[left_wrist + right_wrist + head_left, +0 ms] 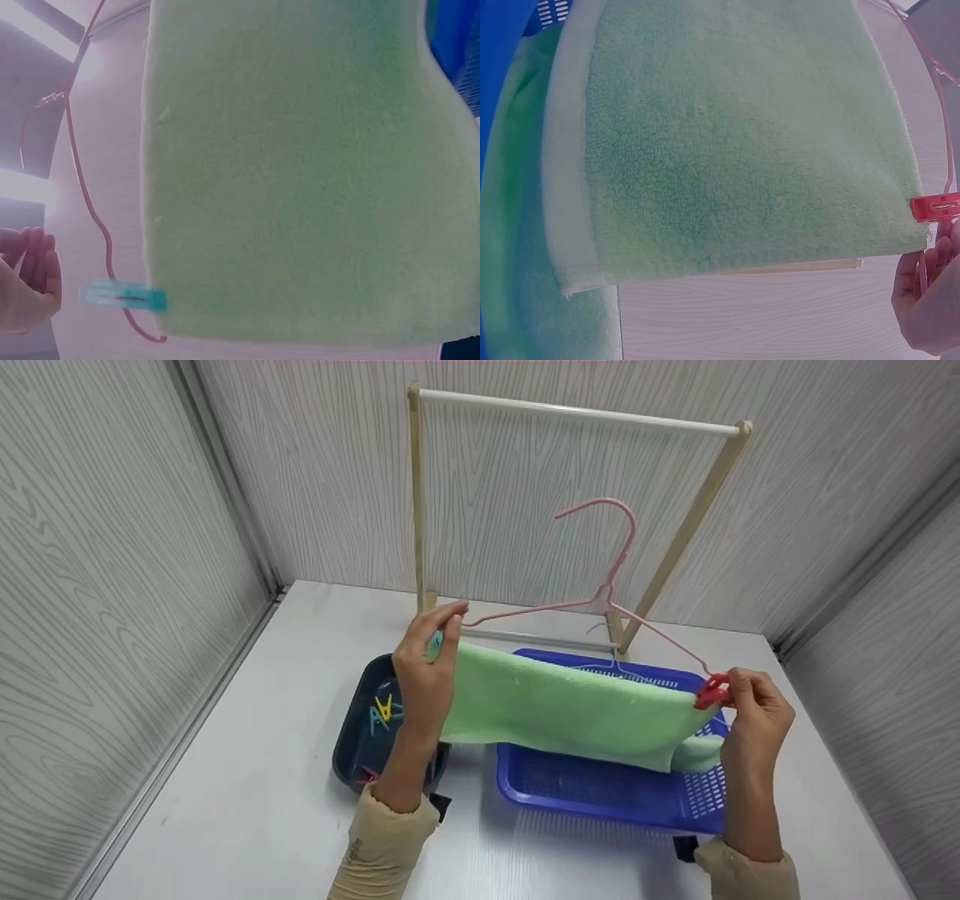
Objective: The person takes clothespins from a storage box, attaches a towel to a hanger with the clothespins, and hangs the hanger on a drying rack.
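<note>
A light green towel hangs along the lower edge of a pink clothes hanger. A red clothespin fastens its right corner; a teal clothespin clips the left one. My left hand is beside the teal end, thumb and fingers apart; a gap shows between hand and clothespin in the left wrist view. At the other end, my right hand holds the hanger's tip, fingers right at the red clothespin. In the right wrist view that hand is partly cut off.
Beneath the towel stands a blue basket, with more green cloth at its right side. A dark tray holds several loose clothespins, including a yellow one. Behind rises a rack with a white rail and wooden posts.
</note>
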A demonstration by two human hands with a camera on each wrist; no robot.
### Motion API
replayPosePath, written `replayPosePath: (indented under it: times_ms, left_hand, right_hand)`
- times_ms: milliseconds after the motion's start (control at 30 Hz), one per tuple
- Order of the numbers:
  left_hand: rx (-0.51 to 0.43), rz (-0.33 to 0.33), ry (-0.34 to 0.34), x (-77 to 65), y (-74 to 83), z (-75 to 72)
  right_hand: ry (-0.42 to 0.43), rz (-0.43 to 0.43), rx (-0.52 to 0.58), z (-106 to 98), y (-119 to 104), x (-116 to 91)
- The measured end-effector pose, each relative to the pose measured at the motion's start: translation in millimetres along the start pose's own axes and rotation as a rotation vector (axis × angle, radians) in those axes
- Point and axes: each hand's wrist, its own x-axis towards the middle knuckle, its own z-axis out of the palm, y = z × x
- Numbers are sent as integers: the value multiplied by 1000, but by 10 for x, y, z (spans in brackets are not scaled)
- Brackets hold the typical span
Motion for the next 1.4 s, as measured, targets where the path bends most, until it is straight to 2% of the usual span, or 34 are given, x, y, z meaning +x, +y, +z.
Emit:
replayPosePath:
  times_ms: [133, 333, 433, 567, 833, 967, 1100, 1233, 1400]
  left_hand:
    - [34, -60, 35, 63, -83, -124]
    - [81, -274, 71, 102, -164, -259]
    - [81, -360, 62, 65, -171, -296]
    - [63, -438, 33, 2, -226, -322]
    - [-4, -513, -17, -24, -290, -371]
    - [-16, -518, -37, -38, -306, -377]
    - [-14, -519, -19, -47, -321, -369]
    - [-17, -514, 18, -31, -354, -362]
    - [-36, -532, 36, 15, -415, -388]
  right_hand:
    - [9, 4, -19, -5, -9, 0]
    - [13, 20, -27, -19, -27, 9]
    - [14, 27, -29, -23, -31, 4]
    - [9, 26, -39, -26, -39, -9]
    - [30, 29, -26, -25, -42, 1]
    - [41, 29, -5, -27, -35, 13]
    - [24, 42, -46, -41, -52, 18]
    - [-59, 83, -140, -65, -106, 21]
    - [-221, 133, -267, -108, -180, 29]
